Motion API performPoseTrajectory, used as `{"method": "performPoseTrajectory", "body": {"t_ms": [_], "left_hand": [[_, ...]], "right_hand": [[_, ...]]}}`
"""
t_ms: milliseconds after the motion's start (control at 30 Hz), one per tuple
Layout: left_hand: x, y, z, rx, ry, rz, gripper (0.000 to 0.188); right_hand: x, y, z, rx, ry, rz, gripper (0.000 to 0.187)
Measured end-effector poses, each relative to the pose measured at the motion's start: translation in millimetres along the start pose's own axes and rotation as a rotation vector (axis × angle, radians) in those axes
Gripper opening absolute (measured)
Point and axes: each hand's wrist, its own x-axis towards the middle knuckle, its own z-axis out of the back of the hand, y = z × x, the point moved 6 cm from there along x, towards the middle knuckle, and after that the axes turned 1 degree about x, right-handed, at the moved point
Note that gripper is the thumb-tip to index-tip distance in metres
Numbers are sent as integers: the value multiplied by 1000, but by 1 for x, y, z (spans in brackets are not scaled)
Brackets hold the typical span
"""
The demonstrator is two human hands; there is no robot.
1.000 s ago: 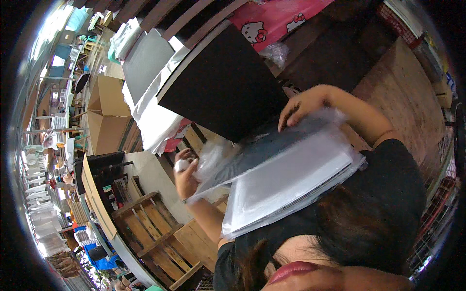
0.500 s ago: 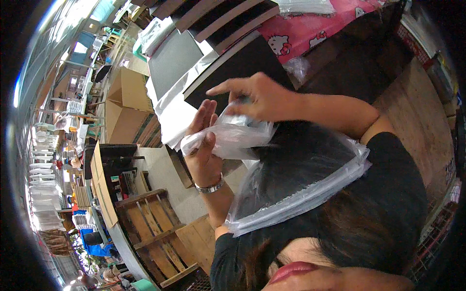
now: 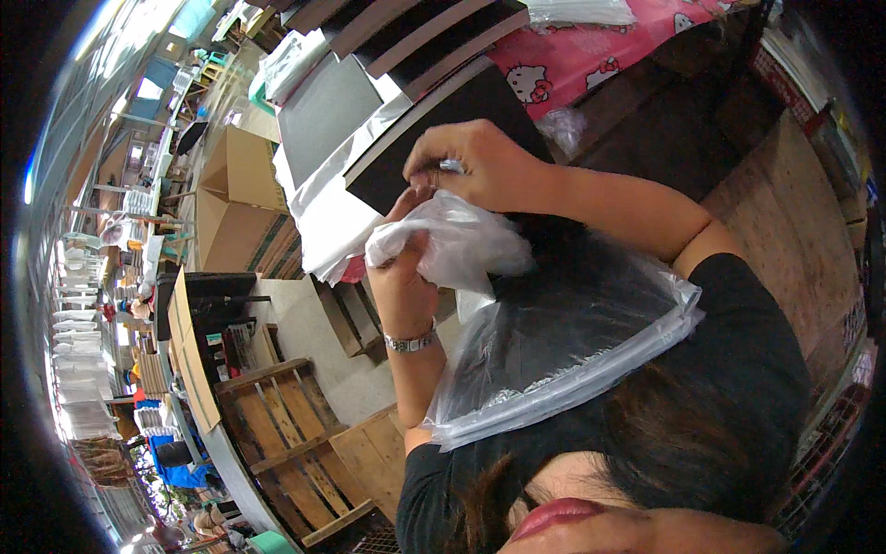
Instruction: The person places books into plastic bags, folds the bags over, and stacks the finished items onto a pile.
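My left hand [image 3: 403,282], with a metal watch at its wrist, is closed on a bunched thin white sheet [image 3: 475,235]; its thumb presses the folds. Whether the sheet is cloth or plastic I cannot tell. My right hand [image 3: 480,166] is just above, fingers curled and meeting my left fingertips. A small pale bluish thing [image 3: 451,166] shows among its fingers, too small to name. Clear plastic sheeting [image 3: 572,323] with a thick folded edge hangs across my black shirt, below the hands. Beyond the hands is a large black board [image 3: 378,175] with a pale edge.
Several black slabs with brown edges [image 3: 415,37] are stacked at the far side. A grey panel [image 3: 328,115] lies on white wrapping, and a pink printed cloth [image 3: 591,65] is to its right. An open cardboard box [image 3: 240,194] and a wooden pallet [image 3: 286,425] stand left.
My right hand has curled its pointing finger in and come together with my left fingertips. My left hand has shifted slightly right, and the white sheet is more bunched.
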Motion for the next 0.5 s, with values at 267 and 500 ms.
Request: {"method": "performPoseTrajectory", "body": {"t_ms": [267, 500], "left_hand": [[0, -23, 7, 583, -282, -160, 19], [10, -16, -1, 466, -126, -238, 29]], "right_hand": [[-6, -7, 14, 58, -93, -63, 18], [-10, 7, 0, 122, 142, -150, 14]]}}
